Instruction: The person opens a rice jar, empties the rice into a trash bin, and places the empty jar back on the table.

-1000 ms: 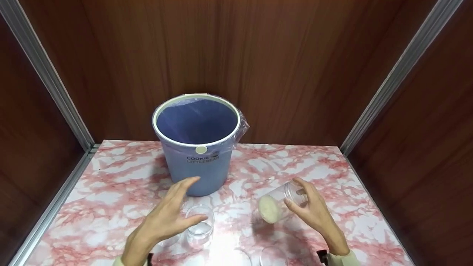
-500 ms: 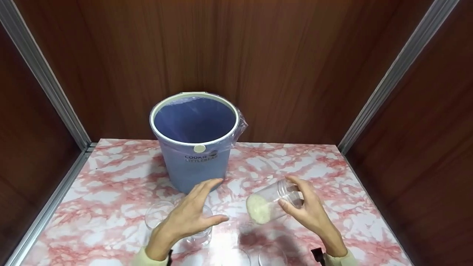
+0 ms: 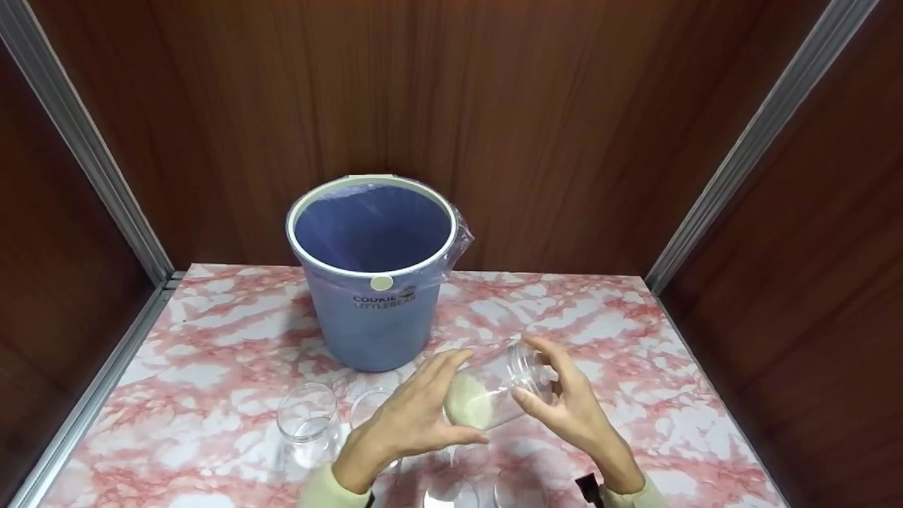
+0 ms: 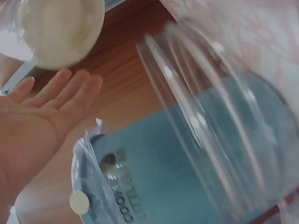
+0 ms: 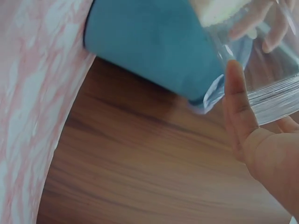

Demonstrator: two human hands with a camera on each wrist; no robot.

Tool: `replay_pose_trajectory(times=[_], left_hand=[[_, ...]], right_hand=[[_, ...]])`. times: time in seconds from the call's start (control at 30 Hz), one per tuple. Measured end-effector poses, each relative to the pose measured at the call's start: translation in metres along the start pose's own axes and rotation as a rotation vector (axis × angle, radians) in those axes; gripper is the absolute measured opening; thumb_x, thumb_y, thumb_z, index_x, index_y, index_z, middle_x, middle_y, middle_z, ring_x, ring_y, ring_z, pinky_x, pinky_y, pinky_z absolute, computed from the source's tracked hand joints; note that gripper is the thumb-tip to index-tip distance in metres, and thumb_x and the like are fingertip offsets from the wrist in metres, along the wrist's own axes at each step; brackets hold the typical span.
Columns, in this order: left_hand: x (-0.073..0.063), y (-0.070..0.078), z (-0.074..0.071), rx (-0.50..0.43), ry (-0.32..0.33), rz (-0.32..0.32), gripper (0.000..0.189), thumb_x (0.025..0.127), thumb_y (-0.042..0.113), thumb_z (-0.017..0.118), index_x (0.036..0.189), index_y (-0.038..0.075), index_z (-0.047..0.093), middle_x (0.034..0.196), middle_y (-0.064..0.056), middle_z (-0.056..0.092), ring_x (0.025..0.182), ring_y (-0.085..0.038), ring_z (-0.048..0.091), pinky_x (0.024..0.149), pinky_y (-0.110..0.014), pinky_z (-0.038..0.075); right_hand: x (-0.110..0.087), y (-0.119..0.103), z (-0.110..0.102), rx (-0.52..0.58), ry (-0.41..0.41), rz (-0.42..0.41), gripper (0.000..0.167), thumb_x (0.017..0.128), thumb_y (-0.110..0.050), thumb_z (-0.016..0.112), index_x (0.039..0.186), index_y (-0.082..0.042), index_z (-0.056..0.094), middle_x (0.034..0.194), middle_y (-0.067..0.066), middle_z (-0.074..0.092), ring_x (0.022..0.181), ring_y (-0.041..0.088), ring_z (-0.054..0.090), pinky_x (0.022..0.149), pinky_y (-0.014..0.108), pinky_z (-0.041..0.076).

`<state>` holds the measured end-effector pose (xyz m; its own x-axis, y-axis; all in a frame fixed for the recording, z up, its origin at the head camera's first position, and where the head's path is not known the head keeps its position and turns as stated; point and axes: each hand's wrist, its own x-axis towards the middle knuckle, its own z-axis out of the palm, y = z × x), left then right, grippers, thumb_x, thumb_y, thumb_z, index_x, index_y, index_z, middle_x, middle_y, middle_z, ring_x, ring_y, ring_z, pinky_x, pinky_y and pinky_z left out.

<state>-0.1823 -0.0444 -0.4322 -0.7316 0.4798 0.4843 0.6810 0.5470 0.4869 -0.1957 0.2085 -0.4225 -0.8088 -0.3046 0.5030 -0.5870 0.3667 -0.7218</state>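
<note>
My right hand (image 3: 570, 398) grips a clear plastic jar (image 3: 504, 388) round its ridged neck end, tilted above the table. Pale yellowish stuff (image 3: 469, 402) lies against the jar's base, which points left; its kind is unclear. My left hand (image 3: 416, 413) is spread around that base, thumb below and fingers above. In the left wrist view, the left fingers (image 4: 70, 93) look straight and slightly apart from the jar's base (image 4: 60, 32). The right wrist view has the right thumb or finger (image 5: 238, 93) against the jar wall (image 5: 268, 70).
Other clear jars stand on the marbled table (image 3: 600, 324): one at left (image 3: 308, 413), another partly behind the left hand (image 3: 370, 406), more at the front edge (image 3: 520, 488). Behind stands a blue bin (image 3: 374, 324) with a plastic liner. Brown panels (image 3: 564, 141) enclose the table.
My left hand has moved right to the jar's base, uncovering the jars at left. The right hand has carried the tilted jar left toward it.
</note>
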Motion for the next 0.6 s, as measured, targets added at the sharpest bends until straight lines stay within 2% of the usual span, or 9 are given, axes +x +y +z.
replay_pose_trajectory(times=[0.1,0.17,0.3,0.37,0.5,0.6], left_hand=[[0.003,0.005,0.005,0.056,0.02,0.021,0.106,0.066,0.064,0.08,0.149,0.017,0.034,0.14,-0.002,0.051,0.129,-0.017,0.051,0.106,-0.037,0.045],[0.004,0.007,0.008,0.074,0.028,0.022,0.109,0.063,0.063,0.082,0.149,0.018,0.033,0.133,-0.001,0.056,0.119,-0.015,0.055,0.099,-0.035,0.049],[0.004,0.013,0.013,0.075,0.023,0.002,0.112,0.062,0.058,0.085,0.152,0.021,0.029,0.126,0.001,0.059,0.106,-0.014,0.059,0.086,-0.033,0.054],[0.003,0.015,0.015,0.094,0.025,-0.011,0.112,0.063,0.056,0.085,0.152,0.022,0.028,0.125,0.001,0.059,0.102,-0.015,0.06,0.083,-0.032,0.055],[0.003,0.02,0.019,0.187,0.076,-0.009,0.106,0.063,0.055,0.084,0.148,0.019,0.032,0.113,-0.001,0.061,0.091,-0.014,0.06,0.076,-0.029,0.054],[0.004,0.022,0.022,0.27,0.132,0.009,0.104,0.062,0.056,0.084,0.145,0.016,0.036,0.108,-0.002,0.06,0.088,-0.015,0.059,0.073,-0.028,0.054]], right_hand=[[-0.001,-0.004,0.004,0.013,-0.014,-0.064,0.069,0.079,-0.006,0.077,0.141,-0.012,0.048,0.127,0.006,0.059,0.104,0.017,0.059,0.068,0.03,0.058],[0.0,-0.006,0.006,0.026,-0.03,-0.099,0.069,0.079,-0.005,0.076,0.141,-0.011,0.047,0.127,0.009,0.058,0.104,0.017,0.059,0.067,0.03,0.058],[0.0,-0.013,0.008,0.048,-0.064,-0.125,0.068,0.08,-0.005,0.075,0.141,-0.01,0.046,0.13,0.011,0.055,0.104,0.017,0.057,0.066,0.03,0.059],[-0.001,-0.016,0.008,0.037,-0.082,-0.112,0.068,0.081,-0.007,0.075,0.142,-0.012,0.046,0.132,0.011,0.055,0.105,0.017,0.056,0.068,0.031,0.059],[-0.001,-0.02,0.0,-0.077,-0.146,-0.064,0.071,0.083,-0.019,0.074,0.146,-0.021,0.042,0.139,0.005,0.052,0.11,0.016,0.056,0.077,0.031,0.056],[0.003,-0.022,-0.008,-0.222,-0.192,-0.043,0.068,0.087,-0.03,0.068,0.149,-0.025,0.039,0.139,0.002,0.05,0.104,0.013,0.058,0.075,0.03,0.053]])
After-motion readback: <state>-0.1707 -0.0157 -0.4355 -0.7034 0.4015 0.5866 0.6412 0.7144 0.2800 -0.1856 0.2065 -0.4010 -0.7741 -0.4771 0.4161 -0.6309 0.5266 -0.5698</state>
